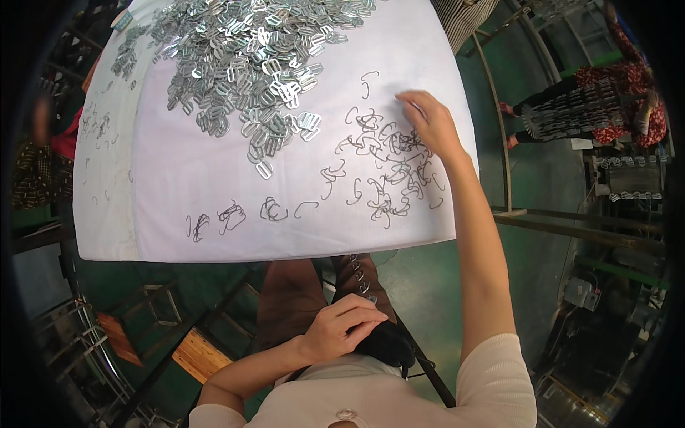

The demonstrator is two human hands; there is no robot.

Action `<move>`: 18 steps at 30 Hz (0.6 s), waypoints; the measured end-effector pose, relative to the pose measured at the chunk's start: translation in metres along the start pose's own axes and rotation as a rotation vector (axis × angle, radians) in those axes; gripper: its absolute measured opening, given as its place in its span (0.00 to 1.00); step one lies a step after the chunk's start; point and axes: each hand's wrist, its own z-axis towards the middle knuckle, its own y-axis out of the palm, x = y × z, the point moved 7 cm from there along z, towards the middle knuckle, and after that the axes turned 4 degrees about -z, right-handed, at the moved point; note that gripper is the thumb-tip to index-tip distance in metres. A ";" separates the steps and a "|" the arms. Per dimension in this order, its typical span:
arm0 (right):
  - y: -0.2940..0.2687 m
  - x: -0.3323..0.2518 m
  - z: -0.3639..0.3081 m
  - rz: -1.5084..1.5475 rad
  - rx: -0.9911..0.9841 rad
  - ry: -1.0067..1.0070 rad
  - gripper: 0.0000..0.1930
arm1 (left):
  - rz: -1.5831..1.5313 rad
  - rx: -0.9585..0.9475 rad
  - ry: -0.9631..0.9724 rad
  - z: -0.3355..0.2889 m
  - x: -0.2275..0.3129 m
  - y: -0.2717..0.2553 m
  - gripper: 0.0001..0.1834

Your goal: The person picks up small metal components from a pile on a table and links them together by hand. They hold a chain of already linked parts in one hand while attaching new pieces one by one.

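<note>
My right hand [428, 121] reaches out over the white table [178, 228], fingertips down on the far edge of a scatter of thin dark wire hooks [389, 167]. Whether it pinches a hook I cannot tell. My left hand [342, 324] rests in my lap below the table edge, fingers curled over a dark object [389, 346] and a strip of metal pieces [359, 274] lying on my brown trousers. A large heap of shiny flat metal buckles [250, 57] covers the far part of the table. Small clusters of hooks [232, 214] lie along the near edge.
A person in red patterned clothes [614, 100] sits at the far right by racks of metal parts [631, 178]. Metal bars [571, 228] run along the table's right side over a green floor. A wooden stool [193, 353] and wire racks [71, 342] stand at lower left.
</note>
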 end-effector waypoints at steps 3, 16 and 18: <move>0.017 0.004 0.042 -0.086 0.024 -0.069 0.15 | 0.006 0.009 -0.009 -0.002 0.001 0.002 0.11; 0.036 -0.057 -0.041 -0.077 -0.239 -0.037 0.21 | 0.020 0.032 0.013 -0.016 0.006 0.002 0.12; 0.038 -0.059 -0.055 -0.005 -0.237 0.085 0.19 | 0.035 0.033 0.039 -0.018 0.008 0.000 0.12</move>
